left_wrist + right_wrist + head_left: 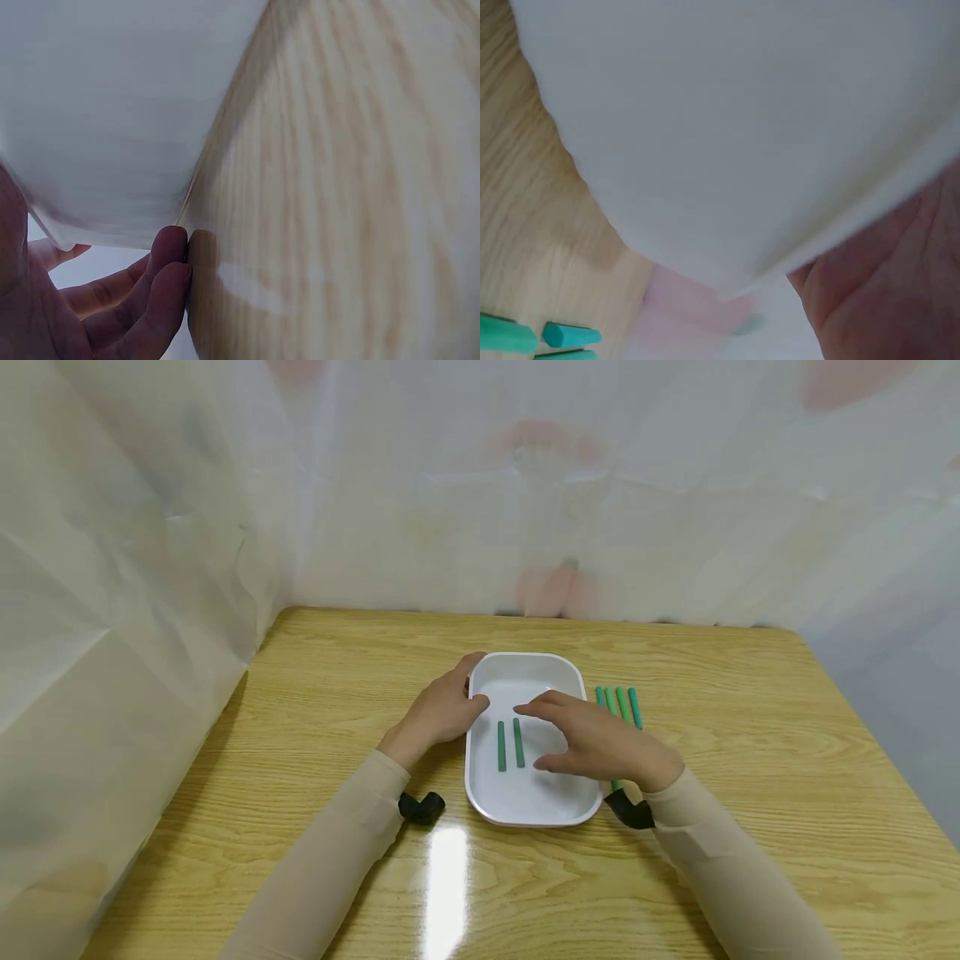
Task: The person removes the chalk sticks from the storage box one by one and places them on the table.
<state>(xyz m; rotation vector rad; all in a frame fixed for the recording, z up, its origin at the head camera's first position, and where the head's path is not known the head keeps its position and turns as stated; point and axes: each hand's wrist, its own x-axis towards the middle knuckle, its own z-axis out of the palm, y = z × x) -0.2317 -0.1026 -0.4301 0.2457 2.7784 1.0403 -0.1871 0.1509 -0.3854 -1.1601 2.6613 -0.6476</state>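
A white tray (pixel 532 797) with rounded corners stands on the table. My left hand (pixel 444 703) holds its left side, the thumb over the rim and the fingers against the outer wall. Inside the tray, two dark green sticks (pixel 502 746) lie side by side, pointing away from me. Above them and to their right is my right hand (pixel 600 737), thumb and fingers spread apart with nothing between them. In the right wrist view the tray's outer wall (pixel 705 150) covers most of the picture and hides the fingertips.
Several green and teal sticks (pixel 622 703) lie in a row on the wooden table (pixel 750 760), just right of the tray and partly behind my right hand. A pale patterned sheet (pixel 420 527) hangs along the table's back and left.
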